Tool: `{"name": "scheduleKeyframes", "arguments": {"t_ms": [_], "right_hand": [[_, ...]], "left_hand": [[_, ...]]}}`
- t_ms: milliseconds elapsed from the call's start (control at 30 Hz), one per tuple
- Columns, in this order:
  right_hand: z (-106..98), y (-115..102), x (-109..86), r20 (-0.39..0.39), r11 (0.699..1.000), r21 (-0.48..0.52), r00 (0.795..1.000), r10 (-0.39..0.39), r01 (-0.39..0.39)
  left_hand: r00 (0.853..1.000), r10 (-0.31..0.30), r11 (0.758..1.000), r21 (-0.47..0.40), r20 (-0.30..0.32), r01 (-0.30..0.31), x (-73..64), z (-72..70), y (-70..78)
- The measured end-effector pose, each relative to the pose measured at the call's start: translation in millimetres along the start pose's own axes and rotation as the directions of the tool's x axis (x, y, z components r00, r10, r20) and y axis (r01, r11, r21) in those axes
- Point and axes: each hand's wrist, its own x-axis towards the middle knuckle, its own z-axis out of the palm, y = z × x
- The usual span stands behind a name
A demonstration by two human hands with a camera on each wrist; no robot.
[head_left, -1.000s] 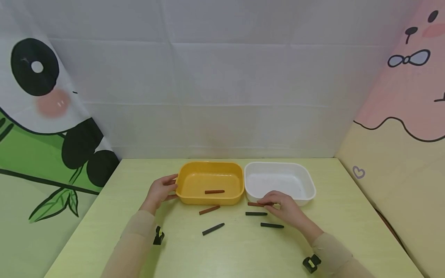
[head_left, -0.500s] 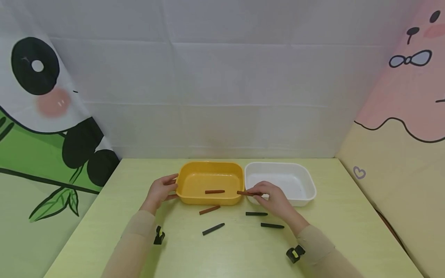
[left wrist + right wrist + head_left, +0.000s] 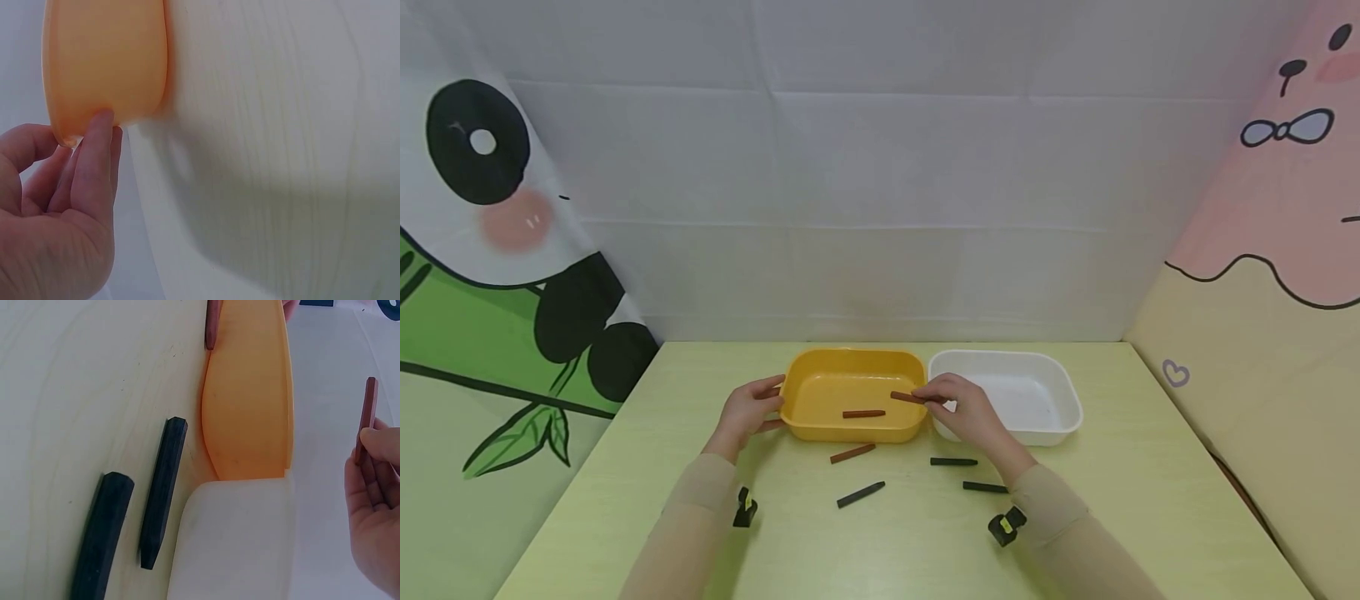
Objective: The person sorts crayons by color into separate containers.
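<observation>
My right hand [image 3: 966,410] pinches a brown crayon [image 3: 369,406] between thumb and fingers, above the right end of the yellow tray [image 3: 853,435]. A second brown crayon [image 3: 863,414] lies inside that tray. At the tray's left end, my left hand [image 3: 747,414] holds the rim and outer wall with its fingertips; the left wrist view shows the fingers [image 3: 94,169] against the wall. Another brown crayon [image 3: 852,453] lies on the table in front of the tray. Black crayons [image 3: 861,494] lie nearer, one of them [image 3: 984,487] partly hidden by my right arm.
A white tray [image 3: 1063,421] stands right beside the yellow one, its near left part behind my right hand. Both rest on a pale yellow table [image 3: 820,550] before a white cloth backdrop [image 3: 880,208]. Printed cartoon panels flank the table at both sides.
My right hand has lifted the brown crayon from the table in front of the white tray and carried it up and left over the yellow tray. The left hand stays in place.
</observation>
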Motion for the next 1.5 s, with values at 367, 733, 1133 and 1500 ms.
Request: {"name": "scheduleKeyframes", "arguments": {"t_ms": [367,733,1133,1500], "right_hand": [[15.5,-6.1,23.1,0.002,0.999,-0.002,0.999,0.053,-0.053],[32.3,-7.0,45.3,0.058,0.997,-0.028,0.995,0.076,-0.075],[55.0,-5.5,60.9,0.105,0.989,-0.09,0.987,0.125,-0.115],[72.8,4.3,68.2,0.121,0.974,-0.151,0.975,0.185,-0.166]], "left_hand": [[1.0,0.011,1.0,0.001,-0.008,-0.011,-0.3,0.8,0.2],[1.0,0.008,1.0,0.007,-0.008,-0.008,-0.5,0.6,1.1],[1.0,0.007,1.0,-0.003,-0.002,-0.007,-0.6,0.0,1.1],[1.0,0.008,1.0,-0.005,0.0,-0.008,0.4,-0.2,-0.3]]}}
